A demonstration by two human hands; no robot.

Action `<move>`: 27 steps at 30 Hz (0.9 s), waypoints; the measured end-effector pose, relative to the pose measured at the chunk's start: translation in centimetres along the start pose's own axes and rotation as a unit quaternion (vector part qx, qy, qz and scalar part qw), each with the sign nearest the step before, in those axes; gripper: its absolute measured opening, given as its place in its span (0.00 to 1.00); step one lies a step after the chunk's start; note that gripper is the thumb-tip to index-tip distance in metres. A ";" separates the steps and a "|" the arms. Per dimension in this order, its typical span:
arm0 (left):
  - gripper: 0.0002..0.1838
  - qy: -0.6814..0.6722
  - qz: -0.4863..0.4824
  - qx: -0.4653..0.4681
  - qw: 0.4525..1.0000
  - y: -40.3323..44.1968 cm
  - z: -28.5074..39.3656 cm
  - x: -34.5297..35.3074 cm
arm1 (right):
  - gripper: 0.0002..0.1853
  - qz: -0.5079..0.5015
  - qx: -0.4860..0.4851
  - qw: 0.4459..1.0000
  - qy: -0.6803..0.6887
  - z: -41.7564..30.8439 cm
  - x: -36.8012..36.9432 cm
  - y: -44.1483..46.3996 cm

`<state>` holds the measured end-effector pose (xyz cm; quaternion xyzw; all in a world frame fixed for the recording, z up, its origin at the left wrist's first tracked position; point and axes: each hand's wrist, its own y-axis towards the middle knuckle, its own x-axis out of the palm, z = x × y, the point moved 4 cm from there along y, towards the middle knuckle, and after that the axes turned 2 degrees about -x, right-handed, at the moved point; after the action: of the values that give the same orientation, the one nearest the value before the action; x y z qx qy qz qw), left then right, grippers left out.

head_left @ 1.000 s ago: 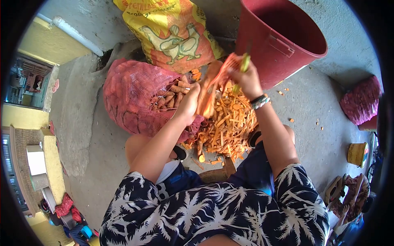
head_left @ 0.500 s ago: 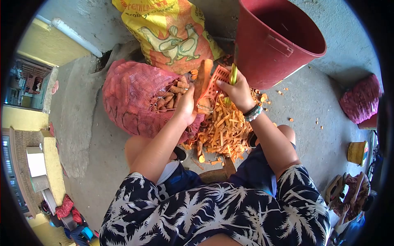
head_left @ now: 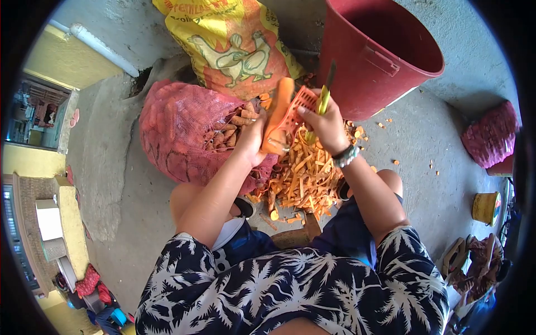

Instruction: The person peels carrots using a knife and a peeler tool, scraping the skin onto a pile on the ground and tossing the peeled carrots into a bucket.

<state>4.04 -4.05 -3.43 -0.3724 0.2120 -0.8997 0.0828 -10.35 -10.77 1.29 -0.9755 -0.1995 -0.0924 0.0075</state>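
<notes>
My left hand (head_left: 252, 140) is wrapped round a large orange carrot (head_left: 281, 101), which stands out above the fingers. My right hand (head_left: 328, 124) grips an orange peeler with a perforated body (head_left: 302, 105), its lower end against the carrot. The same hand also holds a knife with a yellow-green handle (head_left: 323, 100), its dark blade pointing up. Below both hands lies a heap of orange peelings (head_left: 307, 181). Left of my left hand, a red mesh sack (head_left: 181, 131) lies open with unpeeled carrots (head_left: 243, 119) at its mouth.
Behind the hands stands a yellow and orange printed sack (head_left: 240, 56), with a tall red bin (head_left: 357, 67) to its right. A purple mesh sack (head_left: 491, 137) and a small yellow bucket (head_left: 486, 209) are at the far right. Orange scraps (head_left: 396, 162) dot the floor.
The carrot in my left hand now shows a smoother, brighter orange surface. My right hand has come down and left since the earliest frame, with the peeler and knife still in it.
</notes>
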 end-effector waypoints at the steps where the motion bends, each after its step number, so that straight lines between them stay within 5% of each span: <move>1: 0.22 0.038 0.021 -0.027 0.999 -0.7 -0.4 0.3 | 0.15 0.037 -0.042 0.998 -0.024 -0.1 -0.9 0.9; 6: 0.21 0.030 -0.047 -0.076 0.996 -2.5 -0.4 0.0 | 0.08 0.316 -0.121 0.941 0.009 0.1 -12.2 6.1; 14: 0.21 -0.016 0.053 0.026 0.998 0.7 0.4 -1.5 | 0.13 0.035 -0.024 0.999 0.032 -0.6 0.2 -1.2; 23: 0.21 -0.044 0.114 0.081 0.989 0.4 -0.2 -0.7 | 0.17 0.118 -0.045 0.992 0.004 0.0 0.4 -1.0; 26: 0.19 -0.035 0.084 0.112 0.990 0.2 0.1 -1.1 | 0.13 0.224 -0.134 0.962 -0.084 2.1 -5.9 3.5; 27: 0.19 -0.039 0.076 0.105 0.991 -0.6 0.4 -0.6 | 0.12 0.229 -0.105 0.968 -0.015 1.9 -7.6 4.1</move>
<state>4.77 -3.49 -3.32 -0.3792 0.1403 -0.8929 0.1981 -15.27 -17.41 -1.88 -0.9918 0.0399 -0.0944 -0.0768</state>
